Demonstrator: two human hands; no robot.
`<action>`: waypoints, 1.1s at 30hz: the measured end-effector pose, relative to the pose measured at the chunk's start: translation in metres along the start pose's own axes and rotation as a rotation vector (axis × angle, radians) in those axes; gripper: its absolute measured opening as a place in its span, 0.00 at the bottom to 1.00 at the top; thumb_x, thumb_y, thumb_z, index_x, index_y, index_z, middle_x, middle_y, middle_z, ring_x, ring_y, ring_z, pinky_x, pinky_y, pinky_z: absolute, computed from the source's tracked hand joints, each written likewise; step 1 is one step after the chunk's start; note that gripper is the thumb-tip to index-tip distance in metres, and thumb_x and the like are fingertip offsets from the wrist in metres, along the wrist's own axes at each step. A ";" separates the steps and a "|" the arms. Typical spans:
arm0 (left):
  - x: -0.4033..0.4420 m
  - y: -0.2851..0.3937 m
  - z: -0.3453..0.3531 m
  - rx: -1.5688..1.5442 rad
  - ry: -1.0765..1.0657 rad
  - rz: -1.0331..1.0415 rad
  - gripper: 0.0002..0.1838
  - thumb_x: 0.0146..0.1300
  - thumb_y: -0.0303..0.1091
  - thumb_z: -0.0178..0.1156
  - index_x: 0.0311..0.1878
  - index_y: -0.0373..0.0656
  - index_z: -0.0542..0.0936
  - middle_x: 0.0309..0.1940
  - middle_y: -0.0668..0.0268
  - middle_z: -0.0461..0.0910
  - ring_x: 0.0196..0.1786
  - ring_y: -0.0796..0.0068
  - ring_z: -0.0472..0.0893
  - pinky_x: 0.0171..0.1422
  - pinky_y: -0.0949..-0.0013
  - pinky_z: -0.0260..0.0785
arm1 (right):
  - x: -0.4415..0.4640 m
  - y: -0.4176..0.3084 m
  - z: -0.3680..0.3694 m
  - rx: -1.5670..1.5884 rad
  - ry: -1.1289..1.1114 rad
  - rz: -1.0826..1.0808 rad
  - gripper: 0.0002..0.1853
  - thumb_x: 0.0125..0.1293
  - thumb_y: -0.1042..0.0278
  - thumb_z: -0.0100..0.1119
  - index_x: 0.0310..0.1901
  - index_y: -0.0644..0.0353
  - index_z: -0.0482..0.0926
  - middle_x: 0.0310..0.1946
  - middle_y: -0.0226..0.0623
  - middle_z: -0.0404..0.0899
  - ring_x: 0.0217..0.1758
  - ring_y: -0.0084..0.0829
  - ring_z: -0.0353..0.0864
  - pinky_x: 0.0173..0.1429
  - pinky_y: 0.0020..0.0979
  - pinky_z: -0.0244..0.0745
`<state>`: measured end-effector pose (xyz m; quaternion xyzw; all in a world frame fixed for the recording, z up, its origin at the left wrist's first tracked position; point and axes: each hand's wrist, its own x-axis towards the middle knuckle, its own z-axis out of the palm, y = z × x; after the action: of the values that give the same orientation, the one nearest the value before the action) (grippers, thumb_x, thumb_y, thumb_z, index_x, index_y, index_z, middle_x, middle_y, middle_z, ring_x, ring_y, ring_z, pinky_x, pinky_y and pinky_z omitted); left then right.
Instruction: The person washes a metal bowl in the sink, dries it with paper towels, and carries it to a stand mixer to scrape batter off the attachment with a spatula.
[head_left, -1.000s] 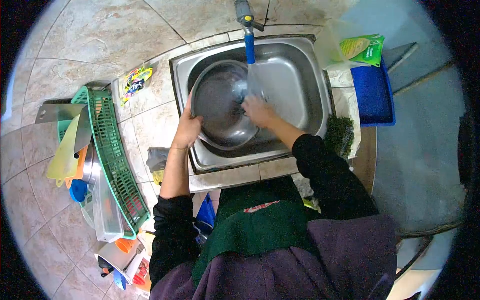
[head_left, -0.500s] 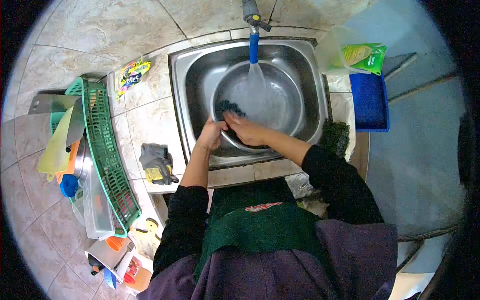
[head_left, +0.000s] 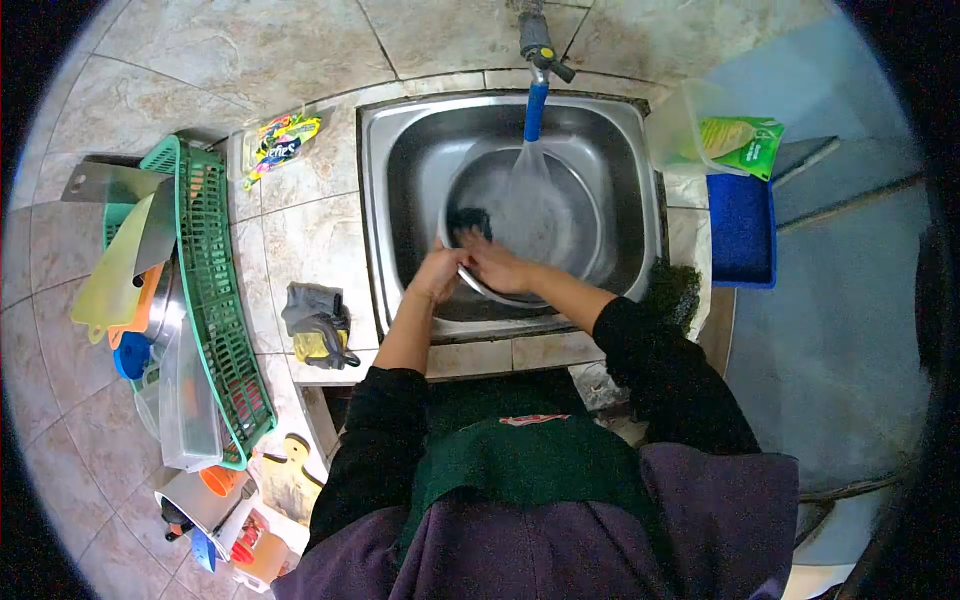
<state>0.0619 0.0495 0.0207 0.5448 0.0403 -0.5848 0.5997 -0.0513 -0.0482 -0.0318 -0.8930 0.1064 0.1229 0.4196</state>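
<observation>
A round metal bowl [head_left: 565, 165] sits tilted in the steel sink, with water from the blue-ended tap [head_left: 534, 112] streaming into it. My left hand [head_left: 438, 274] is closed around the bowl's near-left rim. Inside the bowl, my right hand [head_left: 497, 266] presses a dark scrubbing pad [head_left: 468, 218] against the left inner wall. Its fingertips are smeared by motion. The pad's exact material cannot be made out.
The steel sink [head_left: 635, 130] is set in a tiled counter. Left are a crumpled dark cloth [head_left: 318, 312], a bright packet [head_left: 282, 140] and a green dish rack [head_left: 215, 300]. A clear container [head_left: 675, 130], a green pouch [head_left: 745, 145] and a blue tray [head_left: 742, 230] stand right.
The view has shifted slightly, so the sink appears a little lower and further right. My right hand and the dark pad have moved slightly along the bowl's wall; the left keeps its hold.
</observation>
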 end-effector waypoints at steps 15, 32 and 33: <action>-0.029 0.024 0.008 0.040 0.078 0.078 0.43 0.45 0.12 0.45 0.67 0.53 0.55 0.46 0.61 0.71 0.40 0.69 0.75 0.35 0.70 0.71 | -0.001 0.029 -0.037 -0.608 0.204 0.461 0.35 0.66 0.48 0.43 0.67 0.66 0.57 0.65 0.53 0.59 0.69 0.46 0.57 0.73 0.50 0.40; 0.022 -0.028 0.008 -0.393 -0.041 0.008 0.19 0.69 0.40 0.50 0.60 0.48 0.63 0.50 0.59 0.72 0.49 0.59 0.76 0.50 0.55 0.73 | -0.051 -0.063 -0.038 -0.243 0.243 0.121 0.20 0.65 0.57 0.50 0.56 0.55 0.68 0.38 0.45 0.78 0.41 0.49 0.78 0.44 0.45 0.73; 0.028 -0.034 -0.003 -0.386 -0.051 -0.089 0.18 0.68 0.40 0.49 0.57 0.45 0.66 0.48 0.58 0.74 0.47 0.58 0.76 0.49 0.53 0.72 | -0.059 -0.065 -0.044 -0.315 0.159 0.133 0.21 0.64 0.58 0.50 0.58 0.53 0.67 0.39 0.45 0.78 0.41 0.47 0.79 0.42 0.45 0.74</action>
<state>0.0471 0.0426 -0.0210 0.4024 0.1603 -0.6057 0.6674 -0.0824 -0.0367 0.0611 -0.9456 0.1776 0.0945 0.2557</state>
